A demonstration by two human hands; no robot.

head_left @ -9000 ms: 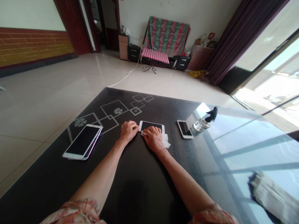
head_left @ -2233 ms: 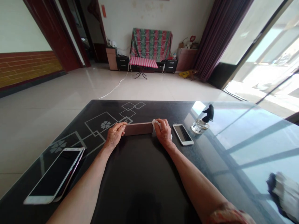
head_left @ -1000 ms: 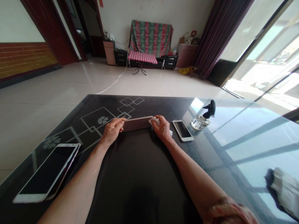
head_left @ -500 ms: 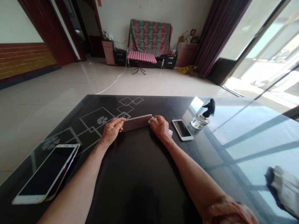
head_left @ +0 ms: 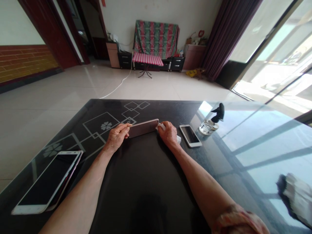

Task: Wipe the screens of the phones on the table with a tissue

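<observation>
Over the surface (head_left: 136, 182), a tilted pinkish phone (head_left: 144, 128) was clamped by the left hand (head_left: 117, 137); at its right end, a white wipe (head_left: 178, 139) was gripped by the right hand (head_left: 168, 134). Right of the pinkish phone were placed a white phone (head_left: 190, 136) and, farther right, a spray bottle (head_left: 209, 126).

On the table (head_left: 143, 182), relative to the held phone (head_left: 143, 128), a loose phone (head_left: 190, 136) lay at 3 o'clock, the spray bottle (head_left: 209, 127) beyond it, stacked phones (head_left: 48, 182) at 8 o'clock, cloth (head_left: 297, 195) at 4 o'clock.

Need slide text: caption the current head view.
Left hand holds one end of a phone; right hand holds a white wipe at the other.
</observation>
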